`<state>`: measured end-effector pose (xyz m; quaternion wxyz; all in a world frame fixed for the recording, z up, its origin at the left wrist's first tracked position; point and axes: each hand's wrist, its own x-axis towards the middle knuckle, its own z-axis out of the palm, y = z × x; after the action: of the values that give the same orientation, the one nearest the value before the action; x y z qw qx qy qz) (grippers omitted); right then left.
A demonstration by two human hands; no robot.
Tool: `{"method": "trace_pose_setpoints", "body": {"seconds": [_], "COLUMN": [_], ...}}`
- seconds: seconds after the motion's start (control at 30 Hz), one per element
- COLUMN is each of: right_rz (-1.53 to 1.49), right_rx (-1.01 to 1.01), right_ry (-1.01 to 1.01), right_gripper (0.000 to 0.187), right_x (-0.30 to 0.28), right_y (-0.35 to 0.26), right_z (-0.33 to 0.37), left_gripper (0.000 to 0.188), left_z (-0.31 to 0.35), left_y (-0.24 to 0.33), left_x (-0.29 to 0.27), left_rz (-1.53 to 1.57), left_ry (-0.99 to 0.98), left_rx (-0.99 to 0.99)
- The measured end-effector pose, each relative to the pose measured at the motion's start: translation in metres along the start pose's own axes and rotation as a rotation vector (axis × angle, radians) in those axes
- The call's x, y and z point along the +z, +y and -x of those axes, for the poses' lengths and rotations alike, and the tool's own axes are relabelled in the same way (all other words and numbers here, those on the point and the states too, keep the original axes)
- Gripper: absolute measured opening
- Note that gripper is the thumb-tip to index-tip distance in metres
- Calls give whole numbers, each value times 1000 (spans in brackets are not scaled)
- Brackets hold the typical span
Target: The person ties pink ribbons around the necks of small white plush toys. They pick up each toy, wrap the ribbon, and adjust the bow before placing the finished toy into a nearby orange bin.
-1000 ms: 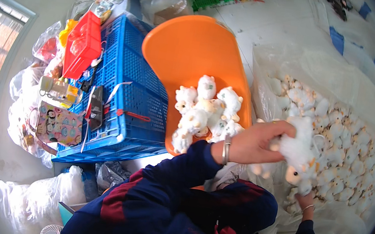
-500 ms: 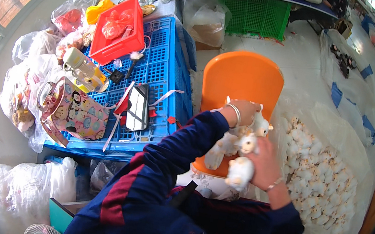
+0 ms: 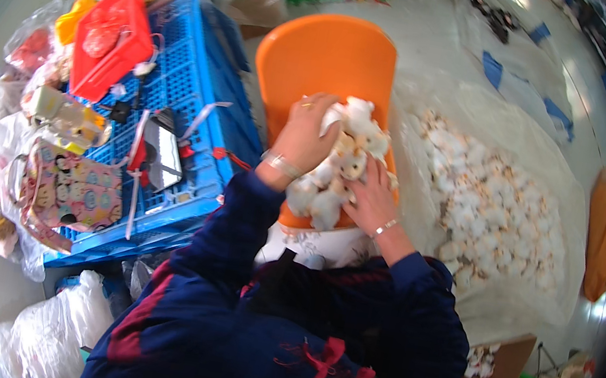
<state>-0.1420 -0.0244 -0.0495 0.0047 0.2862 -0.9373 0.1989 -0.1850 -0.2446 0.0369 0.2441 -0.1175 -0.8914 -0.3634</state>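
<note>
Several small white plush animals (image 3: 330, 194), some with pale yellowish faces, lie heaped on the seat of an orange chair (image 3: 325, 57) in front of me. My left hand (image 3: 305, 135) is at the heap's left side, its fingers curled round a white plush toy (image 3: 332, 120) that is partly hidden. On the heap's right side rests my right hand (image 3: 373, 198), fingers apart and touching the toys. A plush toy with a visible face (image 3: 353, 167) lies between the two hands. The undersides of my fingers are hidden.
Right of the chair, a large pile of white plush pieces (image 3: 493, 205) lies on clear plastic sheeting. Blue crates (image 3: 182, 49) at left bear a red tray (image 3: 113, 37), a phone (image 3: 162, 157) and a patterned bag (image 3: 75, 187). A cardboard box (image 3: 500, 374) stands at lower right.
The view has shifted, bringing the chair and the plush pile leftward in the picture. My right hand no longer holds a toy up at the chair's front; it now lies on the heap.
</note>
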Motion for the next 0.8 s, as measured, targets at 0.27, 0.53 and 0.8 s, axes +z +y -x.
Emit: {"method": "trace_pose_setpoints", "body": {"seconds": [0.27, 0.53, 0.8], "right_rz": [-165, -349, -341], "right_rx": [-105, -157, -124], "right_ry": [149, 214, 252], "right_gripper": [36, 17, 15], "right_x": [-6, -1, -22], "right_y": [-7, 0, -7], "right_z": [-3, -13, -13], "left_gripper": [72, 49, 39], "left_z": [142, 149, 153], "left_y": [25, -1, -3], "left_x": [2, 37, 27], "left_rz": [-58, -27, 60], "left_ry": [-366, -346, -323], "left_rx": [-176, -414, -354]}}
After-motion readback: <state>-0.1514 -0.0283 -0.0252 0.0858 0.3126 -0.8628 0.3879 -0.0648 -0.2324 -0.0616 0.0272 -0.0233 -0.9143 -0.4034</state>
